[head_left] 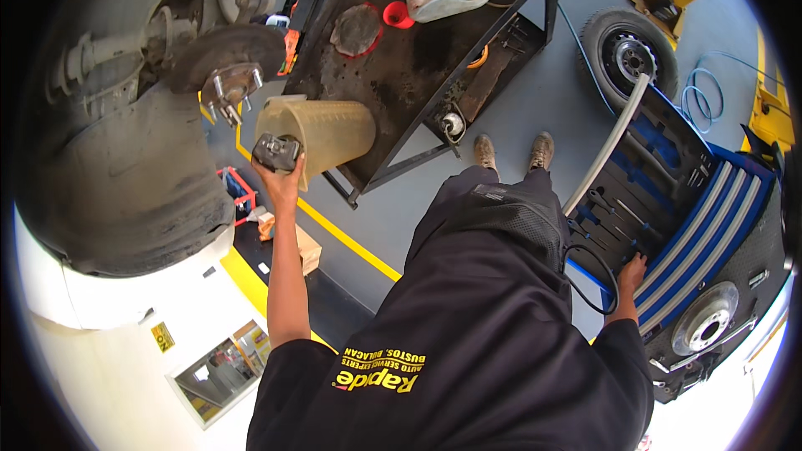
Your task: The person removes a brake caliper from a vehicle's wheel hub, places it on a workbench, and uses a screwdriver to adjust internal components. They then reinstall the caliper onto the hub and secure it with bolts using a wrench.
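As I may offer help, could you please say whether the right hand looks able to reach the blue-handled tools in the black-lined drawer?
Probably yes: the right hand is at the edge of the open drawer, close to the blue-handled tools, and nothing visible seems to lie over them.

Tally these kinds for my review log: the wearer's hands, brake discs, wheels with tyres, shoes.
Hands: 2 (left hand, holding a dark part; right hand)
Brake discs: 2 (rusty disc, silver disc)
Wheel with tyre: 1
Shoes: 2 (left shoe, right shoe)
Total: 7
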{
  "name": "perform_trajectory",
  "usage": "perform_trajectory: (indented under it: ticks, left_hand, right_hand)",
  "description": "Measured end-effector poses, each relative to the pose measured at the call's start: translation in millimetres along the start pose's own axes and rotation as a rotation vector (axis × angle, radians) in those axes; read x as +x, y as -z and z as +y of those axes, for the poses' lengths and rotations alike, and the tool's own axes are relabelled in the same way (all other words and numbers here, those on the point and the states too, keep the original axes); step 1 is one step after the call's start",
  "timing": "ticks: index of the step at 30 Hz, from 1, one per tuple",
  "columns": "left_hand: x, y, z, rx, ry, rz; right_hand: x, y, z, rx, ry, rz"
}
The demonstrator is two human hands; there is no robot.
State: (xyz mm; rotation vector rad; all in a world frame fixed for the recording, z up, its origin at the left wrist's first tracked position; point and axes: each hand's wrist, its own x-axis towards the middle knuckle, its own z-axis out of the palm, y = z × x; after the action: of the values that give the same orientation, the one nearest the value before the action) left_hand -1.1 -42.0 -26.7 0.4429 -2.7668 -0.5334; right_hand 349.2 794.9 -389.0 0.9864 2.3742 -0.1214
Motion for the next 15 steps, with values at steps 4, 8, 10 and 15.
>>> perform_trajectory:
  ticks: [4,8,10,15]
  left_hand:
    - [15,0,33,0.057,-0.055,0.007]
    - [-3,0,33,-0.182,0.071,-0.017]
    - [-5,-8,36,-0.145,0.057,-0.016]
    - [-2,-6,27,-0.039,-0.001,0.048]
  right_hand:
    - [-28,36,-37,-0.064,0.130,-0.024]
    - [-29,60,-27,-0.068,0.155,0.031]
    - [-26,69,-33,-0.102,0.160,0.044]
    - [-5,137,-24,-0.345,0.118,-0.235]
